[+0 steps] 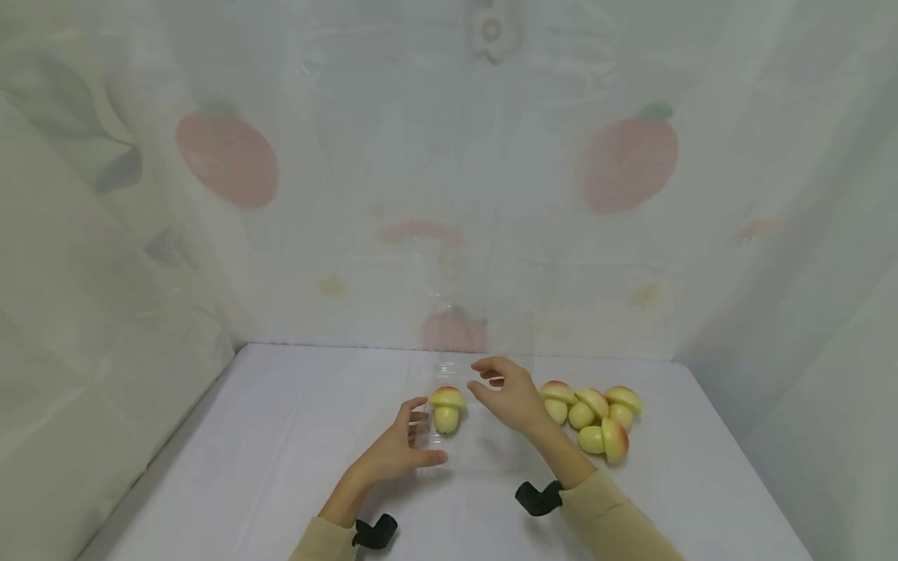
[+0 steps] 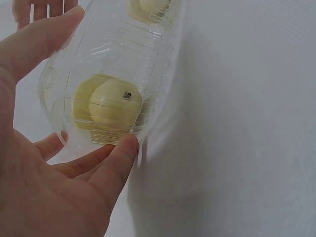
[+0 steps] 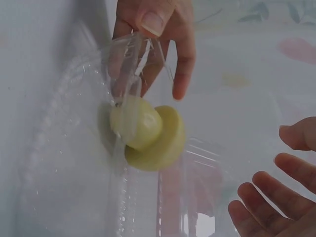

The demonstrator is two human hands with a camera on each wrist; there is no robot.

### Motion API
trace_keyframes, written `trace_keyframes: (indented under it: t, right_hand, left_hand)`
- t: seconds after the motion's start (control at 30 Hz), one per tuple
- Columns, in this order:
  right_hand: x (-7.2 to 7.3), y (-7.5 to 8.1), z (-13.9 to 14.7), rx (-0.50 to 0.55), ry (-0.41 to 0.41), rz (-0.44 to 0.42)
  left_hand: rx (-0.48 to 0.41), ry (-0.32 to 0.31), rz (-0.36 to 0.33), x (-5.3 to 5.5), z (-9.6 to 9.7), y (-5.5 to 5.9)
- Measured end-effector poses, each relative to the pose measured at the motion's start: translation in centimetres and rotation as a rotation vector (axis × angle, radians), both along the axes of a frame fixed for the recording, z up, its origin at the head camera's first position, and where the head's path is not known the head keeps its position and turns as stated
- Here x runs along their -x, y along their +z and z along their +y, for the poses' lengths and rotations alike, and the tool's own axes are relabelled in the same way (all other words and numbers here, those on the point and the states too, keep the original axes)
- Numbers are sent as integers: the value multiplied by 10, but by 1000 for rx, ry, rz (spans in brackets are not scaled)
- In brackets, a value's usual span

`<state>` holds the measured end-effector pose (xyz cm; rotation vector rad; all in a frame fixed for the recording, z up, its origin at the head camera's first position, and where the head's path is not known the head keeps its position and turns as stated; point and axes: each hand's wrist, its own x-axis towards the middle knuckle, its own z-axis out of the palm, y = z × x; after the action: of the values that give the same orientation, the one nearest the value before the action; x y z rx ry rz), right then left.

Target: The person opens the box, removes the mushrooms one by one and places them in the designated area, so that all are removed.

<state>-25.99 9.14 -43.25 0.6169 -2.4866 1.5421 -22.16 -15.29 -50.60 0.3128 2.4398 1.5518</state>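
Note:
A clear plastic clamshell box (image 1: 491,456) sits on the white table, its lid raised at the back. Inside, at its left end, is a yellow mushroom-shaped piece (image 1: 447,409) with a reddish cap. My left hand (image 1: 396,452) grips the box's left end between thumb and fingers. In the left wrist view, the mushroom piece (image 2: 116,103) shows through the plastic beside my fingertips. My right hand (image 1: 508,393) hovers over the box, its fingers loosely bent and holding nothing. In the right wrist view, my right hand (image 3: 279,197) is apart from the mushroom piece (image 3: 153,136).
Several more mushroom-shaped pieces (image 1: 589,417) lie grouped on the table (image 1: 302,405) to the right, beside my right forearm. A pale curtain (image 1: 393,156) with fruit prints hangs behind and along both sides. Each wrist carries a black mount (image 1: 539,499).

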Motion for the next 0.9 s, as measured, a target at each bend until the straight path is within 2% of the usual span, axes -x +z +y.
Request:
trace_keyframes:
  t: [0.3,0.6,0.73,0.9]
  right_hand:
    - [7,-16,-16,-19,41,-38]
    - [16,-35,-25,-38,42,-53]
    - [19,-41,-27,-86,28,-89]
    - [20,-45,-31,-96,31,-148]
  left_hand:
    - [-2,-2,6,1,1,-3]
    - [-18,-13,16,1,-1,-4]
    - [-27,-21,17,1,-1,-4]
    - [-23,-21,13,1,-1,-4]
